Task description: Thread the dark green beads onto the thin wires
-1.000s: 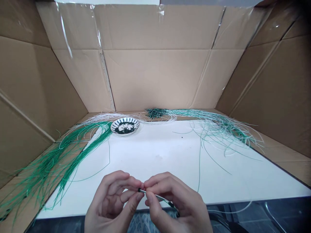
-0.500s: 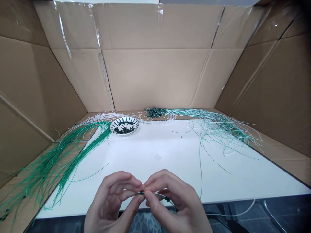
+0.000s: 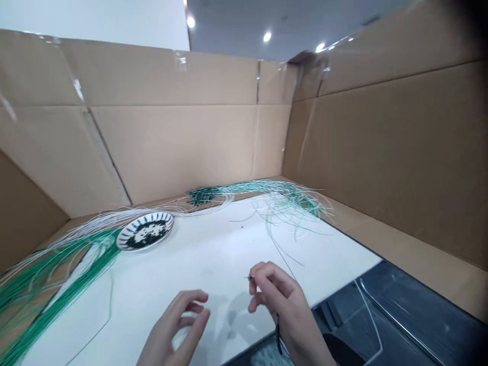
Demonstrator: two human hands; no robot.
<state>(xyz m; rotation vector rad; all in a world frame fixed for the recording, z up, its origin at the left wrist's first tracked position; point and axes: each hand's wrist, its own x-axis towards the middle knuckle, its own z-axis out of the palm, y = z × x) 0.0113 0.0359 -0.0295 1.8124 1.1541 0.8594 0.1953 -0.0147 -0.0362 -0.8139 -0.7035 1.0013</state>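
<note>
My right hand point(image 3: 277, 291) pinches a thin cord between thumb and forefinger, above the white board point(image 3: 183, 264). A short end with a small dark bead point(image 3: 250, 277) sticks out from the fingertips to the left. More of the cord, dark in places, hangs below the palm by the wrist. My left hand point(image 3: 177, 325) is apart from it, empty, with thumb and fingers curved and spread. Past the left hand stands a white plate with a striped rim point(image 3: 122, 239), holding many small dark beads point(image 3: 141, 237).
Loose green cords point(image 3: 76, 284) and white cords point(image 3: 91, 223) spread along the left. A bundle of green and white cords with a dark knotted end point(image 3: 204, 195) lies along the back. Cardboard walls point(image 3: 183, 142) enclose the board. One tiny dark bead point(image 3: 242, 227) lies alone.
My left hand has let go of the cord and moved away from the right. The right hand has lifted its end of the cord. The view has turned to the right and up.
</note>
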